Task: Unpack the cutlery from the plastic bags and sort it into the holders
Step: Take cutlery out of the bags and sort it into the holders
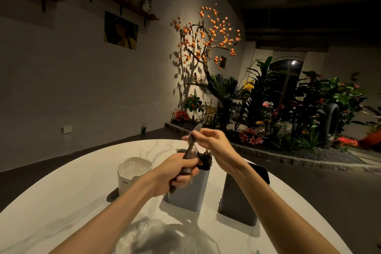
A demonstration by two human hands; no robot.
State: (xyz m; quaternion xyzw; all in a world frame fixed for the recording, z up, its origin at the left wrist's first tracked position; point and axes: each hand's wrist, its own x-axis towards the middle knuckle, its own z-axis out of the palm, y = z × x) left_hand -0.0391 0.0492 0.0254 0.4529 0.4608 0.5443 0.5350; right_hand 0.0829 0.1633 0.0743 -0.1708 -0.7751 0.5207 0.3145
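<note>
On the white marbled table (68, 173), three holders stand in a row: a white one (134, 171) at left w/ small grey lettering on its front, too small to read; a grey one (188, 189) in the middle; a dark one (240, 200) at right. Grey holder already has dark-handled cutlery (206, 158) sticking up from its top. White holder sits on a dark mat (113, 195).

Left hand (181, 173) is directly over the grey holder, fingers curled round a bundle of cutlery in clear plastic (188, 159), a spoon bowl showing through. Right hand (208, 139) is just above, thumb and fingers pinching the top of the wrap (193, 133), which points up & away. Both forearms cross the near half of the table and block the grey holder's front.

Crumpled clear plastic bag (165, 235) lies at the near edge, between the arms. Table edge curves round behind the holders; open room on the left side of the top, less beyond the dark holder.

Behind: plain wall w/ shelves (119, 0), a picture (120, 30), a socket (66, 129); an orange-fruited tree (206, 33) & a planted bed (288, 105) at right.
</note>
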